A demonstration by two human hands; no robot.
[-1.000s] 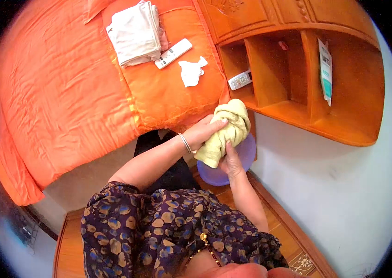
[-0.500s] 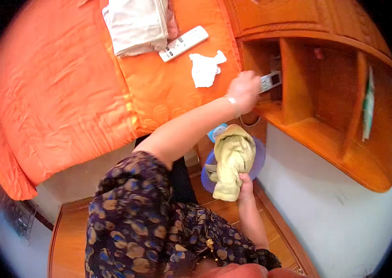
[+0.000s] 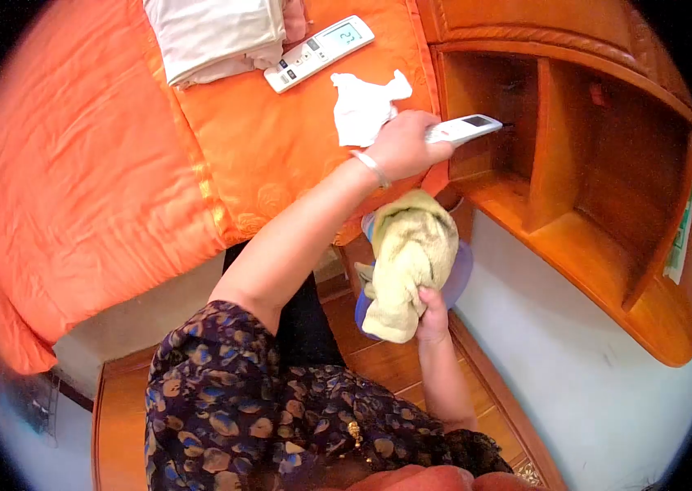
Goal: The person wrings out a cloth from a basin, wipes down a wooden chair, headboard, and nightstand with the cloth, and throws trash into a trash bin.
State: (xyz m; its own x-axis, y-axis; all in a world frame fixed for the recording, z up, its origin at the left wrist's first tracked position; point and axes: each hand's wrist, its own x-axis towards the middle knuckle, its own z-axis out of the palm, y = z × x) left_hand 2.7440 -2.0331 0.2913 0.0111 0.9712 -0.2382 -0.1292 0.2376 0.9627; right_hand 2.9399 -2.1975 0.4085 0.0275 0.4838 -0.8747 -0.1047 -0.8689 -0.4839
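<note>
My left hand (image 3: 406,146), closed, grips a slim white phone handset (image 3: 469,128) with a small dark screen. It holds the handset just outside the left compartment of the wooden shelf unit (image 3: 493,192). Right beside this hand, a crumpled white cloth (image 3: 360,105) lies on the orange bed cover (image 3: 280,139). Lower down, my right hand (image 3: 433,315) is wrapped round a bunched yellow-green towel (image 3: 411,254). The towel hangs over a blue basin (image 3: 460,274) and hides most of it.
A white remote control (image 3: 319,54) with a lit display lies on the bed by folded pale clothes (image 3: 213,41). A green-and-white paper (image 3: 681,233) stands in the right shelf compartment. A pale wall (image 3: 575,327) and wooden floor (image 3: 379,368) lie below.
My left hand has drawn back left from the shelf with the phone handset, which is now turned flatter. The towel in my right hand has shifted slightly. The view has moved a little.
</note>
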